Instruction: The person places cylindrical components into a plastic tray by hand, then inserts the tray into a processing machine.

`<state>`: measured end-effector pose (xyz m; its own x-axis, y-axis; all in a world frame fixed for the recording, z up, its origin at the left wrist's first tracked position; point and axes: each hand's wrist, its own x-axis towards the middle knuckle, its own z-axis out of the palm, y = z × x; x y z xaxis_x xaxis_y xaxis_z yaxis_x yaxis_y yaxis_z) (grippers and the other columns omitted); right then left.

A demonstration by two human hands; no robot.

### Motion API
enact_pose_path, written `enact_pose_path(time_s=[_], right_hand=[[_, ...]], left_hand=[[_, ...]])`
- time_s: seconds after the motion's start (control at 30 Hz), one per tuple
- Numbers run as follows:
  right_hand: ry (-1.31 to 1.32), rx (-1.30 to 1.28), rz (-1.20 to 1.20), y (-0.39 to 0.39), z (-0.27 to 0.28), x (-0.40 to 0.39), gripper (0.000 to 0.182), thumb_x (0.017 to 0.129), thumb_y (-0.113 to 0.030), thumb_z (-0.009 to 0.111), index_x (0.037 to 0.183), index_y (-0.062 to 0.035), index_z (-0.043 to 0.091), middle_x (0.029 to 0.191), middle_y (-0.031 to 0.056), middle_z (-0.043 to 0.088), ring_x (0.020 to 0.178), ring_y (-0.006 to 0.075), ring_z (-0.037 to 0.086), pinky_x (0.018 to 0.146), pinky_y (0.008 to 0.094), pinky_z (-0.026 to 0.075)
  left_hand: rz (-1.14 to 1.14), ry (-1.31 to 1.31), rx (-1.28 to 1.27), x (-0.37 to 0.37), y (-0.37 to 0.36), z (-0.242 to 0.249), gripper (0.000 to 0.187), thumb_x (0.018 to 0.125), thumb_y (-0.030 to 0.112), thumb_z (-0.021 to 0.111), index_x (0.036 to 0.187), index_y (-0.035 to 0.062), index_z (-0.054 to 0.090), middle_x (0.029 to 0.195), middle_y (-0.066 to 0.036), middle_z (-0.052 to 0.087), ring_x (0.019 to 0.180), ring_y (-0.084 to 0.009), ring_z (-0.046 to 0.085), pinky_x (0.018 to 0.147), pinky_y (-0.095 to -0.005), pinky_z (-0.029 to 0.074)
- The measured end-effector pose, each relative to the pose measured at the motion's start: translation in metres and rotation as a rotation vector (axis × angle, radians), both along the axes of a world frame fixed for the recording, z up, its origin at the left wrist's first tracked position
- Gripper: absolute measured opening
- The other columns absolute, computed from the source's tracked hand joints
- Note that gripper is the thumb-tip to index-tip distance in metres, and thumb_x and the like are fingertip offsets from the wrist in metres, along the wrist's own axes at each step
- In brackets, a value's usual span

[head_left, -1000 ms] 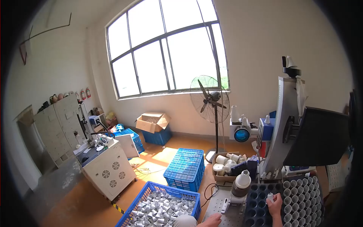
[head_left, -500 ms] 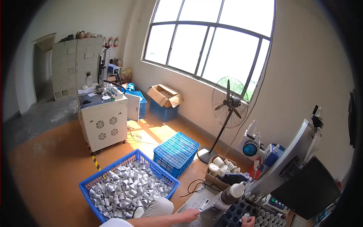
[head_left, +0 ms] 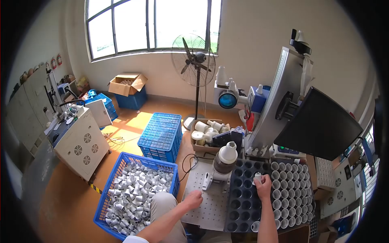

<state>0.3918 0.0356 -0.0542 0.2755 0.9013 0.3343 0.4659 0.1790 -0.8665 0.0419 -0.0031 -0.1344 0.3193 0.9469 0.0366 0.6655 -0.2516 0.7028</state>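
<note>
My right hand (head_left: pixel 263 187) is closed on a small white cone-shaped cup (head_left: pixel 257 176) above a black tray (head_left: pixel 228 218) with round pockets. One white cup (head_left: pixel 255 226) sits at that tray's near edge. Beside it stand tight rows of upright white cups (head_left: pixel 288 193). My left hand (head_left: pixel 193 200) is curled closed over the perforated metal plate (head_left: pixel 202 214); whatever its fingers may hold is hidden. Just beyond this hand is a fixture with a light metal lever (head_left: pixel 206 181) and a white tapered part (head_left: pixel 228 153) on a dark round body.
On my left, a blue basket (head_left: pixel 175 182) holds a heap of white cups. Behind it stands a covered blue crate (head_left: pixel 160 135). A fan (head_left: pixel 194 60), a carton of white parts (head_left: pixel 195 149), a lens head (head_left: pixel 228 99) and a black monitor (head_left: pixel 320 125) surround the bench.
My view has turned right, bringing the trays fully into sight. My left hand has come away from the fixture's lever. The right hand still grips a white cup, now over the black tray.
</note>
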Motion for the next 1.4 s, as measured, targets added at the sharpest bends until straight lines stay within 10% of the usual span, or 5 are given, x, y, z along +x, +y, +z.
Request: enact_pose_path(time_s=[0.13,0.3,0.77,1.1,1.4], right_hand=[[-0.001,0.004,-0.015,-0.001,0.001,0.001,0.041,0.074,-0.019,0.077,0.074,-0.0071,0.039,0.071,0.0005,0.044,0.066,0.0119,0.039,0.061,0.0284,0.037],[0.023,-0.013,-0.027,0.003,-0.007,0.004,0.039,0.076,-0.016,0.077,0.073,-0.008,0.038,0.071,-0.0014,0.044,0.066,0.0095,0.039,0.06,0.0264,0.037],[0.432,0.123,0.175,0.015,0.106,-0.031,0.032,0.083,-0.009,0.073,0.071,-0.009,0.043,0.075,-0.0019,0.051,0.068,0.0057,0.045,0.065,0.0236,0.042],[0.375,0.326,0.419,0.036,0.145,-0.158,0.033,0.087,-0.008,0.072,0.073,-0.005,0.043,0.107,0.0143,0.067,0.095,0.0109,0.054,0.082,0.0261,0.046],[0.178,0.318,0.317,0.027,0.125,-0.169,0.023,0.088,-0.017,0.072,0.088,-0.0009,0.055,0.108,0.0098,0.068,0.08,0.0105,0.053,0.073,0.0258,0.046]], left_hand=[[0.069,-0.357,-0.144,-0.013,0.004,0.035,0.021,0.07,0.01,0.048,0.062,-0.004,0.062,0.057,-0.021,0.056,0.055,-0.0303,0.057,0.055,-0.0382,0.045],[0.311,-0.681,0.218,-0.025,0.033,0.099,0.021,0.064,0.0,0.038,0.062,-0.0037,0.059,0.062,-0.007,0.061,0.062,-0.0137,0.056,0.064,-0.0257,0.043],[0.266,-0.682,0.568,0.038,0.107,0.248,0.036,0.069,0.002,0.035,0.085,-0.0045,0.067,0.087,-0.013,0.068,0.089,-0.0221,0.06,0.089,-0.0314,0.046],[0.179,-0.744,0.537,-0.008,0.07,0.285,0.025,0.062,0.008,0.038,0.053,-0.0024,0.059,0.053,-0.009,0.057,0.053,-0.0165,0.053,0.057,-0.0264,0.043],[0.861,-0.357,0.475,-0.321,0.015,0.001,0.026,0.07,0.009,0.039,0.059,-0.0051,0.058,0.064,-0.013,0.061,0.068,-0.0244,0.059,0.073,-0.0371,0.047]])
